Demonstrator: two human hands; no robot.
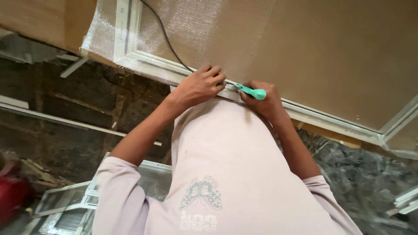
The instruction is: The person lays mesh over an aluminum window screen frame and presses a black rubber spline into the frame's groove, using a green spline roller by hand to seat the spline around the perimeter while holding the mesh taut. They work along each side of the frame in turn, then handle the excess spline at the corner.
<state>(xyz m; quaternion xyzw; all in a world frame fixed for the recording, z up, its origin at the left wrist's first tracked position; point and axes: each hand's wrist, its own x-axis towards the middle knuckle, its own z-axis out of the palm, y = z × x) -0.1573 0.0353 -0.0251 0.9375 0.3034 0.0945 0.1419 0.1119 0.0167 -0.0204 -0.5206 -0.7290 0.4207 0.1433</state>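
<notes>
A person's right hand [265, 104] is closed around a green-handled tool [252, 92] pressed on a white frame [305, 114], while the left hand [199, 86] just beside it presses curled fingers on the mesh [183, 26].

You're gripping a turquoise-handled tool [253, 92], lying along the white frame [331, 121] under loose mesh [183, 26].

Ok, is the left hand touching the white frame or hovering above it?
Touching. The head view shows the left hand pressed flat on the white frame, fingertips on the mesh-covered groove, no gap visible.
</notes>
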